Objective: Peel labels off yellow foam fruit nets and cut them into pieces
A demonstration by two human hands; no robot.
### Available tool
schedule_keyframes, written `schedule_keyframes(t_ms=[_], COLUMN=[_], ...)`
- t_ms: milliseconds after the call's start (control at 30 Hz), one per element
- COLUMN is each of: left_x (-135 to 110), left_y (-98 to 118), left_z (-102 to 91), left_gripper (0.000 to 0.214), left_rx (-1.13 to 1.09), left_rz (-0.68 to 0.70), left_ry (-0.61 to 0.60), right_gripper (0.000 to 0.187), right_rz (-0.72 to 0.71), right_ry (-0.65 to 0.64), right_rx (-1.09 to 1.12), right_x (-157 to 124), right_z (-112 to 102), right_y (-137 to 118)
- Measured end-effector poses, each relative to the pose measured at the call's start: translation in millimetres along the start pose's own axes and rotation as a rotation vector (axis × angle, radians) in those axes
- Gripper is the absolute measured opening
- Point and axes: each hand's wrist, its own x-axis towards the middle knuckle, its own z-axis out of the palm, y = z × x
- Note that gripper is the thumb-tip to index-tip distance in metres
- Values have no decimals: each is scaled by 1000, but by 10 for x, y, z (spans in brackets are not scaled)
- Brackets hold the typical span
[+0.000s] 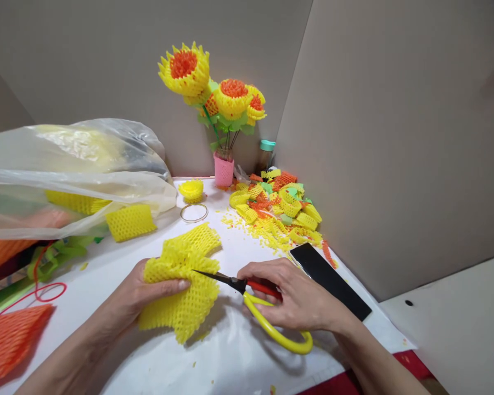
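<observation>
Listing, left to right: orange foam mesh (pixel 8 340), lying well outside the left fingers, untouched. Left hand (pixel 148 293) — fingers clenched on the yellow foam mesh (pixel 185 312), thumb pressed on top, the piece bunched and resting on the white table (pixel 230 362). Scissors (pixel 230 281), blade tips reaching the mesh just beside the left thumb. Right hand (pixel 300 299) — fingers closed through the yellow loops, grasping the scissors. Black phone (pixel 333 282), just beyond the right knuckles. Judgement: a clean cut wants the mesh flattened and taut, the thumb clear of the tips, and short snips.
</observation>
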Motion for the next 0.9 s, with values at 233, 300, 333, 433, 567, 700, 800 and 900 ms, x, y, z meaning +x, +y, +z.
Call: schedule_keyframes(t_ms=[233,300,333,433,567,700,800,900], left_x=[28,45,53,62,36,22,32,48], left_y=[-22,-33,-39,-48,-36,-35,-59,-90], left_z=[-22,-35,-42,-55,-41,-6,20,37], left_gripper=[37,37,37,37,37,35,31,30], left_rx=[-1,1,2,3,-3,-4,0,1], left_rz=[-13,-12,-12,-13,-8,2,-5,-19], left_ry=[-25,-30,-34,-50,-67,-96,-115,-135], right_gripper=[24,21,20,16,27,39,42,41], right_rz=[4,9,8,5,15,29,32,21], right_ry=[18,24,24,27,7,-38,-51,-46], right_rx=[17,15,10,-15,-72,-84,-68,-57], right_x=[-1,3,5,12,26,32,34,48], right_z=[38,50,55,64,56,61,86,117], right_y=[1,-4,-6,-16,-45,-66,-57,-35])
